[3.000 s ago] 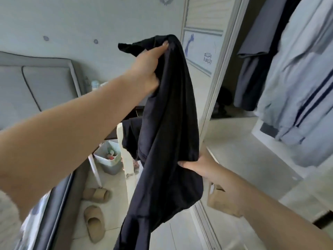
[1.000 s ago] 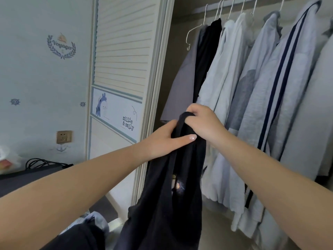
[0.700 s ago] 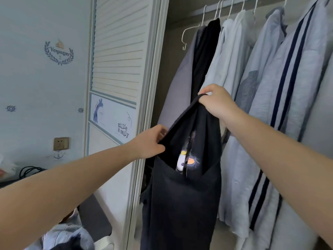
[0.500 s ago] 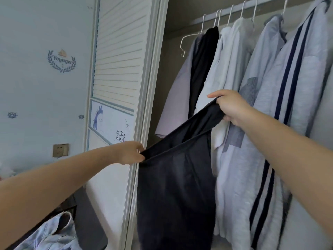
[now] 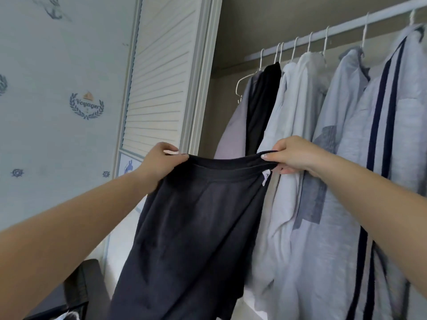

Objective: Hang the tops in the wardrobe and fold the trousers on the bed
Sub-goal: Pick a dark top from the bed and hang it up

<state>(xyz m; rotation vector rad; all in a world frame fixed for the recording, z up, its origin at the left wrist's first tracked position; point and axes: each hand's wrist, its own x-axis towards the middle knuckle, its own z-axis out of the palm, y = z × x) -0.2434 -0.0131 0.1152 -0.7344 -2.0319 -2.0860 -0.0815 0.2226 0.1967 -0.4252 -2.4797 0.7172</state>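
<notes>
1. The left hand (image 5: 159,161) pinches one end of the top edge of a dark garment (image 5: 191,239), fingers curled round the cloth
2. The right hand (image 5: 293,155) pinches the other end of that edge, thumb on top and fingers under, so both grips are clamped on the fabric
3. The edge is pulled out flat between the two hands; a small white label (image 5: 265,176) shows just inside it near the right hand
4. The rest of the garment hangs straight down in front of the wardrobe opening, its lower part running out of view at the bottom
5. Whether it is a top or trousers cannot be told from this view
6. Behind and to the right, a white rail (image 5: 346,28) carries a row of white wire hangers (image 5: 261,58) with clothes on them
7. From the left of the rail: a grey top (image 5: 233,132), a black top (image 5: 261,107), several pale shirts (image 5: 300,116), then a light top with dark stripes (image 5: 383,125)
8. These hung clothes stand close together just behind the right hand and the held garment
9. To the left of the opening is a white slatted door (image 5: 159,72) and its frame, right behind the left hand
10. Further left, a pale wall bears a "Voyager" wreath sticker (image 5: 86,107) and small ship's-wheel marks
11. A dark piece of furniture (image 5: 85,289) sits at the lower left, below the left arm
</notes>
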